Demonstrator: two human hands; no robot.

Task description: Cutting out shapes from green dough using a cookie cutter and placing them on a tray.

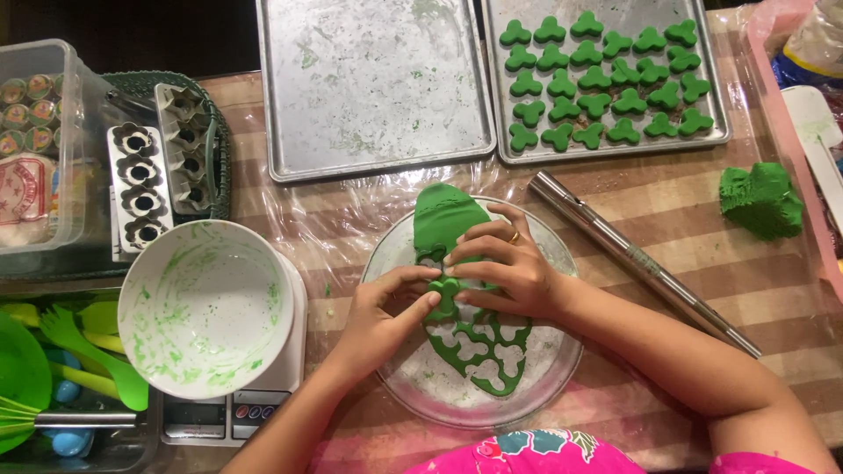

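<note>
1. The rolled sheet of green dough (443,219) lies on a round glass plate (399,377), its long axis running from the far edge of the plate towards the person; the near half is already punched full of clover-shaped holes.
2. A small clover-shaped dough piece (446,294) sits at the middle of the sheet, directly between both hands, about equally near to each.
3. The left hand (382,316) comes in from the near left, thumb and forefinger closed in a pinch on the piece's left side.
4. The right hand (505,268) reaches across from the right with the wrist bent, fingers curled and pressed together over the piece's top and right side; whether a cutter sits under them is hard to tell.
5. A metal rolling pin (641,263) lies slantwise to the right of the plate.
6. Beyond the plate, one baking tray (716,132) carries rows of cut clover shapes.
</note>
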